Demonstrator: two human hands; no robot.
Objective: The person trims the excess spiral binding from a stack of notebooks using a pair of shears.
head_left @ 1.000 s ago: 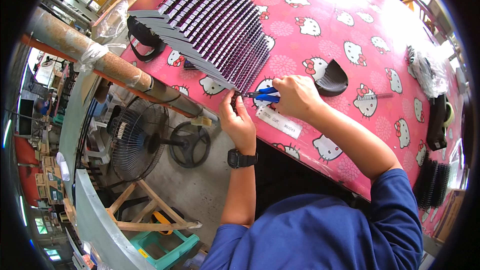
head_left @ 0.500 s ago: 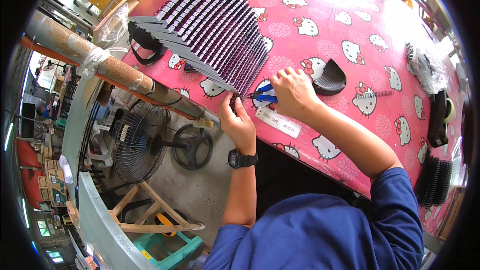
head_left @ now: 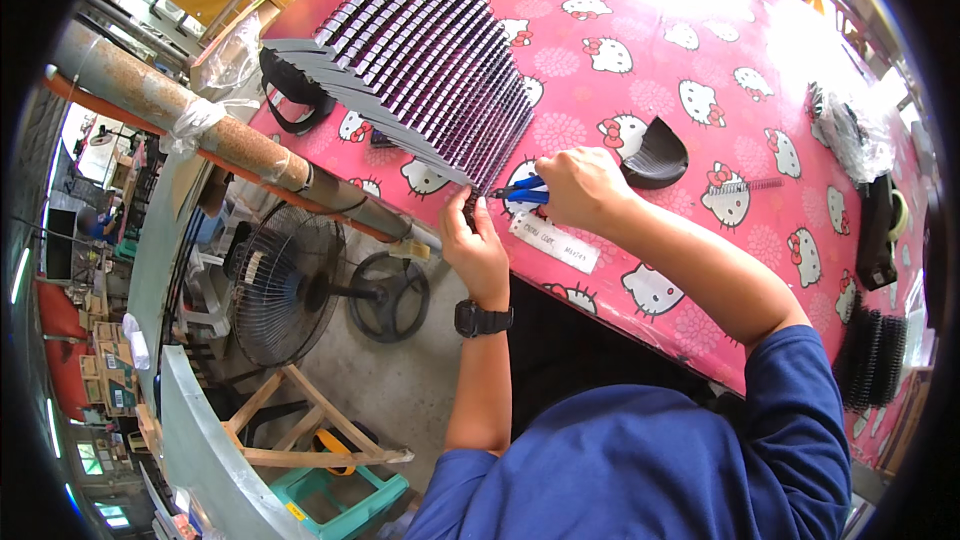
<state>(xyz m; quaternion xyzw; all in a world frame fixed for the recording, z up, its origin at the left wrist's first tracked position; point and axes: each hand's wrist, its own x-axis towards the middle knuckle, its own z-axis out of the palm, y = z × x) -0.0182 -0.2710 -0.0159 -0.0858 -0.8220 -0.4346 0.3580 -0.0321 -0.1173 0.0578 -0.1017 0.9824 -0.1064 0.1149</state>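
Note:
My right hand [head_left: 583, 183] is closed around the blue-handled pliers [head_left: 525, 190]. The jaws of the pliers point left, at the near corner of a tall, slanting stack of coil-bound books [head_left: 430, 60]. At that same corner my left hand [head_left: 474, 245] pinches the end of a coil-bound book between thumb and fingers; the fingers partly hide the dark coil end. A white paper strip with handwriting [head_left: 555, 242] lies just below the pliers. Beyond my right hand rests a dark, curved, ribbed piece [head_left: 657, 155], and farther right a loose wire coil [head_left: 745, 188].
The table has a pink patterned cover [head_left: 700, 270]. Along its right side are black coils [head_left: 872, 355], a tape dispenser [head_left: 878, 245] and clear plastic wrap [head_left: 848, 130]. A rusty pipe [head_left: 245, 155] runs past the left edge; below stand a fan [head_left: 285, 280] and wooden frame [head_left: 310, 420].
My right hand has turned slightly at the wrist with the pliers still in it. The pliers remain at the coil end, and my left hand keeps its pinch there.

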